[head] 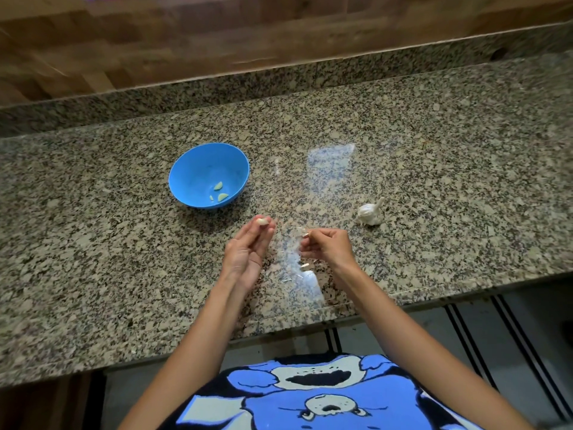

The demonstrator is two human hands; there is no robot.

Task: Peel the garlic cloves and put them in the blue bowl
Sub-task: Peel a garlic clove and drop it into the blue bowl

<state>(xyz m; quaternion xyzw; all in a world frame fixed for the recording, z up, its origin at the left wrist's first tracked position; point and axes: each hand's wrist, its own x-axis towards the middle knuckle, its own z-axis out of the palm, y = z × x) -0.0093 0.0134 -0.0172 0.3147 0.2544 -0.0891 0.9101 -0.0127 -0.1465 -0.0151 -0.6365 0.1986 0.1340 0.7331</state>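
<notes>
A blue bowl [198, 169] stands on the granite counter at centre left, with three peeled garlic cloves [220, 193] lying in its bottom. My left hand [248, 249] pinches a pale garlic clove [263, 221] at its fingertips, just in front of the bowl and to its right. To the right, my right hand [328, 245] is curled and pinches a thin scrap of garlic skin [305, 234]. A partial garlic head [369, 212] with its stem lies on the counter beyond my right hand.
Loose bits of garlic skin [302, 268] lie on the counter [434, 181] between my wrists. A raised granite ledge and wooden wall run along the back. The counter's front edge is close to my body.
</notes>
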